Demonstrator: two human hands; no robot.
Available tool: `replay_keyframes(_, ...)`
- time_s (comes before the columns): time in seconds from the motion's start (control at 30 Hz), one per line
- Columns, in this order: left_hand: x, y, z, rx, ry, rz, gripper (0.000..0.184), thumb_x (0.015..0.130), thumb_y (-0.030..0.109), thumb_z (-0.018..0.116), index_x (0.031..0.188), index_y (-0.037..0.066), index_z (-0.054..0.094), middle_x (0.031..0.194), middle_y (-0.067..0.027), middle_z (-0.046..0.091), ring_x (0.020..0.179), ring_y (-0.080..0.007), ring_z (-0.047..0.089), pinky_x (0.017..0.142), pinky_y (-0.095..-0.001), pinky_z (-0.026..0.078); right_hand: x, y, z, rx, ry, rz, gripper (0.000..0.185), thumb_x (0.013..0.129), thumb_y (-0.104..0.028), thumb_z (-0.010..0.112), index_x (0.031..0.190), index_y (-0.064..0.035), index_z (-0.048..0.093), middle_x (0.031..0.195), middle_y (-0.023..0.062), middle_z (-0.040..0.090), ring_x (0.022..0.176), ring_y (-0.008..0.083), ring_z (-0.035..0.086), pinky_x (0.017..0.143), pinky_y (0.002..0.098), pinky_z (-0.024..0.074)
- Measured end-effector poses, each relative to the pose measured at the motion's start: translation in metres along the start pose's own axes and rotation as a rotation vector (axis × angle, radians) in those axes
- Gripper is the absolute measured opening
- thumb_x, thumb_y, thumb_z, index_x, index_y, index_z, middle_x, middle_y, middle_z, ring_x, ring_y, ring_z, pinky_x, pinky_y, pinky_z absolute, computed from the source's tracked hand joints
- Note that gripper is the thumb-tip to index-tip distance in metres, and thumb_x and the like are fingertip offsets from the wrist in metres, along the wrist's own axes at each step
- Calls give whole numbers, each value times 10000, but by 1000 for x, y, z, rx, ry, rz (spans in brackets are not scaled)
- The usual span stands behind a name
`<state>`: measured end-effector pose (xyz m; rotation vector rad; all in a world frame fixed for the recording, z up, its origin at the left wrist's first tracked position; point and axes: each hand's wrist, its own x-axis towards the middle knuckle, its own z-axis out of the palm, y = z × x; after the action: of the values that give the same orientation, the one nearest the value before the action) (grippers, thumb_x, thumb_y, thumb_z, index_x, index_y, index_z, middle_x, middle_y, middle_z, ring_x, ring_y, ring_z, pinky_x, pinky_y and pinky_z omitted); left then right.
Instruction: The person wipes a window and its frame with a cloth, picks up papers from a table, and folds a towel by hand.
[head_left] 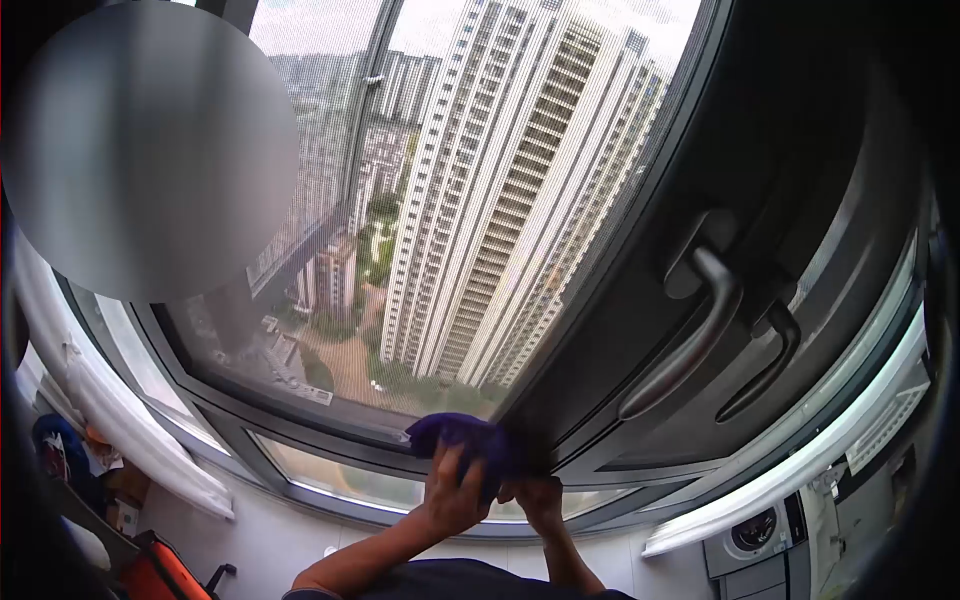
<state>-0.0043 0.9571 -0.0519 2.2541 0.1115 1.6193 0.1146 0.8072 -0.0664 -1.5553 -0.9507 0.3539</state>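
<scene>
My left hand [458,493] presses a dark purple cloth [462,434] against the bottom rail of the dark window frame [375,432], its fingers bent over the cloth. Just to the right, my right hand [535,500] is closed low by the frame's lower corner, beside the cloth. What its fingers grip, if anything, is hidden. A screen mesh [400,200] fills the window above the hands. Up and to the right, a curved dark handle [705,335] sits on the frame, with a smaller handle [770,370] beside it.
White curtains hang at the left [130,420] and right [800,475]. At the lower left are an orange and black item [165,570] and boxes [125,490]. A washing machine [755,530] stands at the lower right. A blurred round patch covers the upper left.
</scene>
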Motion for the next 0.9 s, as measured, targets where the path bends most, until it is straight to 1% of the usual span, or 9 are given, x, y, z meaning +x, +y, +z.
replay_keyframes(0.07,-24,-12,21,-80,-5,85,487,706,109,739,1157,15,580,1244,-280,410,1178,-574,435,1016,-601,402,-2,4,-3,-18,-21,-39,178,899,9,546,808,12,699,740,76,704,733,147,689,690,296,552)
replay_keyframes(0.37,138,4,-44,92,65,537,195,726,167,698,919,143,693,1130,-162,570,1155,-375,588,677,-376,508,-5,13,-4,-10,-49,-40,178,938,-58,556,858,15,697,766,86,701,734,140,668,702,294,543)
replay_keyframes(0.5,239,34,-80,-70,-39,538,458,588,23,694,1037,1,609,1200,-252,499,1219,-471,509,955,-511,473,-6,20,-6,21,-70,-48,179,939,-29,541,870,25,697,765,80,700,734,136,674,698,297,556)
replay_keyframes(0.7,381,70,-99,110,285,824,474,590,-66,696,1044,16,585,1127,-197,531,1026,-391,552,859,-452,470,-5,26,-3,2,-19,-81,181,870,39,550,753,31,688,692,65,694,693,126,673,666,298,554)
replay_keyframes(0.73,406,79,-101,118,365,851,396,683,-53,660,1059,26,561,1063,-203,479,938,-376,510,764,-468,476,-6,34,-2,-32,-11,-114,222,889,-9,529,737,27,687,729,96,684,628,141,643,598,307,536)
replay_keyframes(0.77,435,84,-103,130,436,895,373,693,-85,617,1041,33,554,1002,-196,464,902,-362,493,744,-463,466,-8,61,-5,-180,10,-162,146,912,-66,577,872,0,702,736,95,696,668,152,667,651,320,546)
replay_keyframes(0.83,496,94,-110,222,538,929,424,672,-84,633,1071,40,560,1000,-208,477,931,-383,502,761,-483,467,-5,96,-13,-291,34,-199,146,935,-117,623,969,-11,716,732,85,705,695,155,685,686,315,549)
replay_keyframes(0.87,501,120,-125,401,454,731,240,843,-77,553,1076,-35,514,1058,-240,489,1033,-367,524,916,-472,492,-7,96,-15,-259,47,-172,151,935,-111,621,930,6,716,721,76,702,682,146,678,668,296,541)
replay_keyframes(0.9,523,120,-126,376,644,877,178,828,-89,540,1000,-44,550,980,-246,522,979,-370,558,855,-446,533,-7,71,-13,-241,32,-192,156,937,-115,621,929,9,716,717,71,700,676,144,675,654,296,537)
